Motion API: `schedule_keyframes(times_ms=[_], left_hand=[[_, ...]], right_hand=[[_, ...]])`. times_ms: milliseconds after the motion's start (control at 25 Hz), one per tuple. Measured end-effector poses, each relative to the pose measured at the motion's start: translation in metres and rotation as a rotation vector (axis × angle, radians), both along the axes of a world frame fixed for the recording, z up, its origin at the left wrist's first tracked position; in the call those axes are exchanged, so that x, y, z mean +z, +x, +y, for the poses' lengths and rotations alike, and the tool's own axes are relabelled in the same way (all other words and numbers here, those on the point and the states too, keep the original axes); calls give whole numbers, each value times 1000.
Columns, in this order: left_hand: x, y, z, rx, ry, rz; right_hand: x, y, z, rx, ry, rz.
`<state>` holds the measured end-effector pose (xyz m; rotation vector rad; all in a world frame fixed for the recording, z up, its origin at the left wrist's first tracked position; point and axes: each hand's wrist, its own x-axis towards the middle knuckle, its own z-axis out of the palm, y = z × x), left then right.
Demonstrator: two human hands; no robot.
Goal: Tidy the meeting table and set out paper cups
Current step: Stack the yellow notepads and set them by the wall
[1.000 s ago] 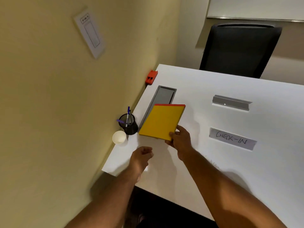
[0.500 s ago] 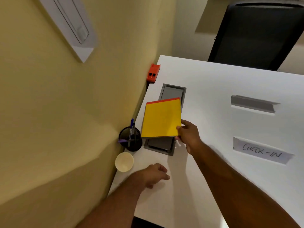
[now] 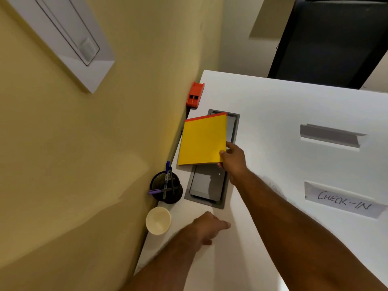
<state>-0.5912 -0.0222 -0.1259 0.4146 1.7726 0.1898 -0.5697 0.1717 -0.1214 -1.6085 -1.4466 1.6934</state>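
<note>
We hold a yellow pad (image 3: pixel 202 140) with our right hand (image 3: pixel 233 162). Our thumb lies on top of its near right corner and our other fingers go under it, so we pinch that corner. A thin red edge (image 3: pixel 207 117) shows along the far side of the pad. The pad sticks out away from our grip, to the left and forward, over a grey hatch (image 3: pixel 206 190) set into the white table (image 3: pixel 294 106). We cannot tell if the pad touches the table or is just above it.

Our left hand (image 3: pixel 206 226) is nearer to us than the grip and holds nothing. Its fingers are loosely bent and point to the right, low over the table.

A paper cup (image 3: pixel 158 220) stands upright just left of our left hand, close to the table edge by the yellow wall. A black pen pot (image 3: pixel 167 189) with pens in it stands just past the cup, left of and below our grip.

Far past the pad, an orange thing (image 3: pixel 195 97) sits at the table edge. To the right of our grip lie a grey strip (image 3: pixel 331 136) and a sign (image 3: pixel 344 201) that says CHECK-IN. A black chair (image 3: pixel 329 43) stands at the far side.
</note>
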Motion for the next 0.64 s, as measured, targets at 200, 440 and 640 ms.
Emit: schedule_keyframes(times_ms=[200,440,640], left_hand=[[-9,-1,3,145,23,-51],[-17,14,-13,24,112,133],[-16,12,-4,13,73,133]], right_hand=[[-19,-21,-6,71,-33,-45],[-33,-20,-13,188,168,-205],[-28,-2,-22,273,308,-376]])
